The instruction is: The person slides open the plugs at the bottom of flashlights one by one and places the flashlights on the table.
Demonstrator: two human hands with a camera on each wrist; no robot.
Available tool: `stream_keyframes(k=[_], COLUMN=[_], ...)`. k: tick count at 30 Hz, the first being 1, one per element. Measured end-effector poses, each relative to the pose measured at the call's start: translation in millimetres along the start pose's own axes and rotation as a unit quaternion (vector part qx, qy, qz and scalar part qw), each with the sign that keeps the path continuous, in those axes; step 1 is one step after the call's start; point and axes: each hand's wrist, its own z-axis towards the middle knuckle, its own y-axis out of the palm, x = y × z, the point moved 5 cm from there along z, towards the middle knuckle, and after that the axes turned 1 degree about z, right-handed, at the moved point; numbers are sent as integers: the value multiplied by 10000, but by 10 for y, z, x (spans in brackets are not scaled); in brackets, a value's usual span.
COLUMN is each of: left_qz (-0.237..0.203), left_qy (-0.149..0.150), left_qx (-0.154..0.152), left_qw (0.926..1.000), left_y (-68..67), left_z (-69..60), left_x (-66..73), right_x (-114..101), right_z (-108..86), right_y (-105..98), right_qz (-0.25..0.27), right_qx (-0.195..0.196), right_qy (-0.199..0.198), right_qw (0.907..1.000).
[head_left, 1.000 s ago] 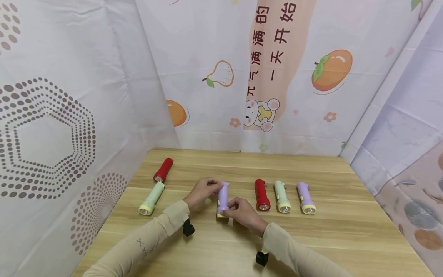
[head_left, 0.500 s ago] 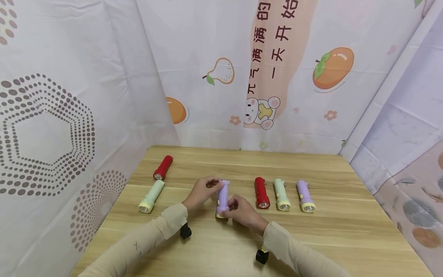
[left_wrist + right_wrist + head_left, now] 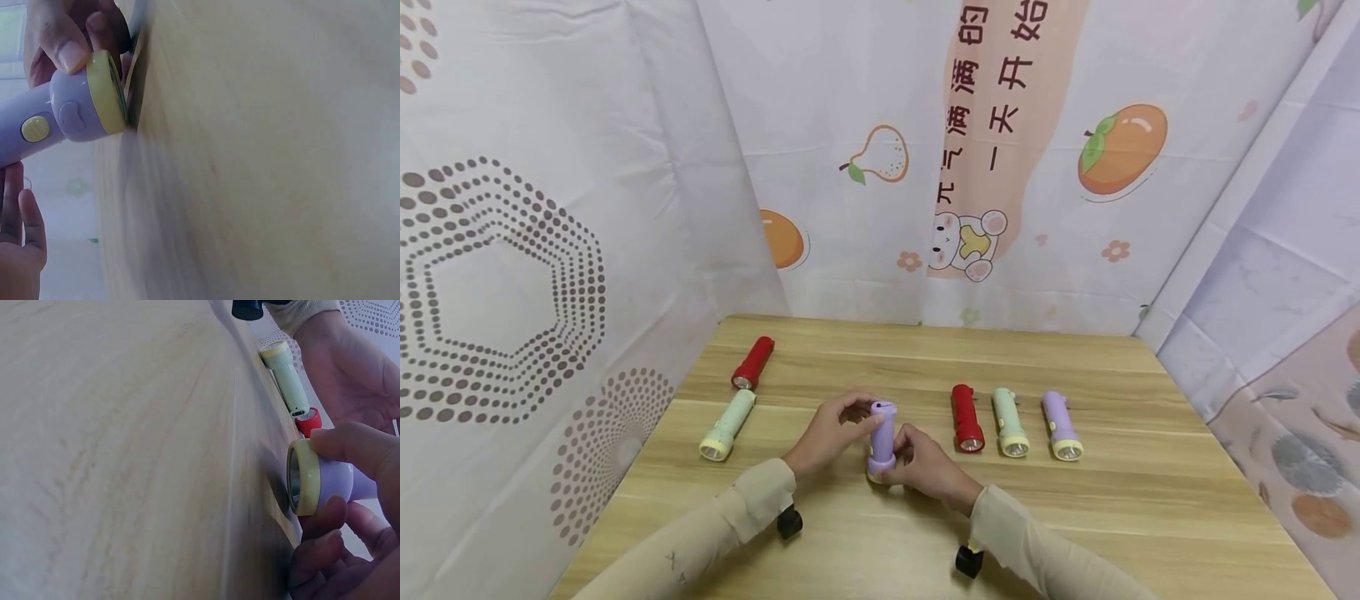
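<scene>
A purple flashlight (image 3: pixel 882 437) with a yellow rim stands nearly upright, lens end down, at the middle of the table. My left hand (image 3: pixel 831 433) pinches its upper end, the thumb across the body. Lower down, my right hand (image 3: pixel 925 468) grips the flashlight's head between thumb and fingers. In the left wrist view the yellow rim (image 3: pixel 106 94) faces the tabletop, tilted; whether it touches the wood I cannot tell. A round yellow button (image 3: pixel 35 129) shows on the body. The right wrist view has the right thumb (image 3: pixel 350 445) pressed on the head near the rim.
To the right lie a red flashlight (image 3: pixel 967 418), a pale green flashlight (image 3: pixel 1010 422) and another purple flashlight (image 3: pixel 1061 426) in a row. At the left are a red flashlight (image 3: pixel 753 362) and a pale green one (image 3: pixel 728 425). Printed curtains surround the wooden table (image 3: pixel 1120 517).
The held flashlight's upper end has come lower and its end face now shows. My left hand has moved slightly down with it; the right hand has shifted only a little.
</scene>
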Motion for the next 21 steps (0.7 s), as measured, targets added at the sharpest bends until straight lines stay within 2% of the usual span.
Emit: stream_keyframes(k=[5,11,13,21], left_qz=[36,430,523,531], left_qy=[98,603,686,657], left_qx=[-41,-277,-366,-421], left_qw=[9999,9969,9956,9955], left_y=[7,61,76,69], left_z=[-78,-149,-170,-232], left_x=[56,174,197,170], right_x=[0,37,42,14], right_z=[-19,-27,-28,-54], right_y=[4,18,25,21], right_qz=[-71,-82,-97,-215], right_qx=[-67,-76,-58,16], right_qy=[-51,-116,-140,-218], right_qw=[9999,9999,9998,9995])
